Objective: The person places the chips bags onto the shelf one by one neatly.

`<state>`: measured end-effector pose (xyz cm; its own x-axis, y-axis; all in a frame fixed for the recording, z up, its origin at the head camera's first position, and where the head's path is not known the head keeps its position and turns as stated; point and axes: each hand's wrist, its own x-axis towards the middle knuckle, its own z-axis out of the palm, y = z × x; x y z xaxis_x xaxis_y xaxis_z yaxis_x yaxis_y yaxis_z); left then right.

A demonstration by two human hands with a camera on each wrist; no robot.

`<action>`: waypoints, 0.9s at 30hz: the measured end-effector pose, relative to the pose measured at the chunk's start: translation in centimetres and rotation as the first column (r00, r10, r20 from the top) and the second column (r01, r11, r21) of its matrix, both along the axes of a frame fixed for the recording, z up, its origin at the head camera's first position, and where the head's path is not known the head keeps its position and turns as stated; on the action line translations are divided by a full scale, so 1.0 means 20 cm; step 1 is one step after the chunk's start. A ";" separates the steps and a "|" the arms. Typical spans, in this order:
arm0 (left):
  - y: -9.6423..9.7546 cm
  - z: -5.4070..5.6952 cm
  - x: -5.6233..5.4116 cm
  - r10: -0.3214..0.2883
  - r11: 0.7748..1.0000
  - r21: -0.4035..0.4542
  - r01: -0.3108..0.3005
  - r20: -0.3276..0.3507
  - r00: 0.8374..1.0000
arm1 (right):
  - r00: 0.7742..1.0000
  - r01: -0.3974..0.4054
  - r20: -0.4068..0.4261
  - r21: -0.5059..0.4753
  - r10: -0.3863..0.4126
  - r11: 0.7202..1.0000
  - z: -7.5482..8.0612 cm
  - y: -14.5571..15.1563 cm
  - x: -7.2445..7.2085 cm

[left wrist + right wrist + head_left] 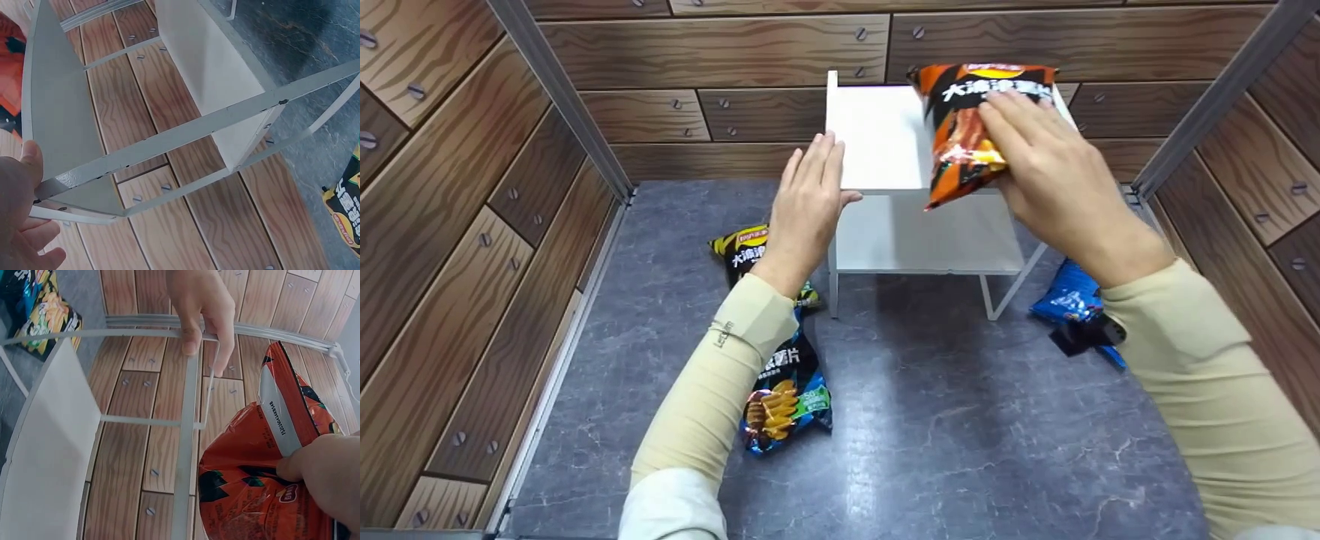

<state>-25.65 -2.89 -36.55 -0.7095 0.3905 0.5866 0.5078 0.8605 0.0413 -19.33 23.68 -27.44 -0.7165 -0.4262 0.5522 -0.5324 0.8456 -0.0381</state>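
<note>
An orange-and-black bag of potato chips (pixel 960 142) is in my right hand (pixel 1057 172), over the right part of the white two-tier shelf (pixel 877 139). In the right wrist view the thumb presses on the back of the chip bag (pixel 247 495). My left hand (pixel 808 202) is at the shelf's front left corner. Its thumb lies on the front edge and its fingers lie along the outer side, so it grips the corner, as the left hand (pixel 202 315) in the right wrist view also shows. The right hand's other fingers spread over the bag's front.
A black-and-yellow chip bag (pixel 746 247) and a black-and-blue chip bag (pixel 787 397) lie on the floor left of the shelf. To its right lies a blue bag (pixel 1069 292), partly behind the right wrist. Wood-patterned walls (pixel 712 45) surround the grey floor (pixel 960 435).
</note>
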 end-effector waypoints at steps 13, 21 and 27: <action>0.00 -0.01 -0.01 -0.018 0.998 0.056 0.019 -0.014 1.000 | 0.997 -0.047 0.060 -0.015 0.048 0.999 0.00 -0.14 -0.11; 0.01 -0.02 -0.01 -0.018 0.997 0.076 0.020 -0.026 0.999 | 0.990 -0.106 0.082 -0.074 0.112 0.992 -0.02 -0.24 -0.18; 0.00 -0.04 -0.01 -0.030 0.993 0.117 0.029 0.005 1.000 | 0.976 -0.086 0.198 -0.026 0.090 0.996 -0.04 -0.29 -0.22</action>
